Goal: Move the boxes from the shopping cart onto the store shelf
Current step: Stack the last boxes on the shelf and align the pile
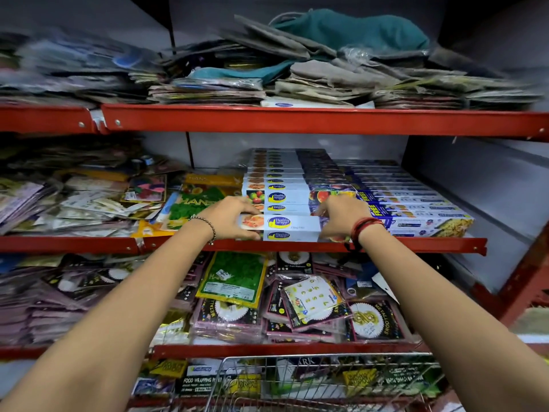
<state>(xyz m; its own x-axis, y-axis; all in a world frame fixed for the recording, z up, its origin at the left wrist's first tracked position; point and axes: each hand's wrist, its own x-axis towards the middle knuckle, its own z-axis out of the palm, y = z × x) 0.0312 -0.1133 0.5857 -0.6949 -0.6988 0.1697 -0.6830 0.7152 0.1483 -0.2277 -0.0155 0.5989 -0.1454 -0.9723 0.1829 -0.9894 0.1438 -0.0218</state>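
Box: the white cling-film box [289, 223] lies flat at your middle shelf's [386, 244] front edge, long axis left-right.
Left hand: your left hand [230, 217] grips its left end.
Right hand: your right hand [341, 217] clasps its right end.
Cart: the wire cart [297, 379] sits below.

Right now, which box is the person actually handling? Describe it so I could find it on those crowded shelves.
Find the middle red shelf, where long white boxes are stacked in the centre. At the front of that stack is the white cling film box, held at its ends by the left hand and the right hand. Unlike its neighbours, it lies frontmost on top, gripped between both hands.
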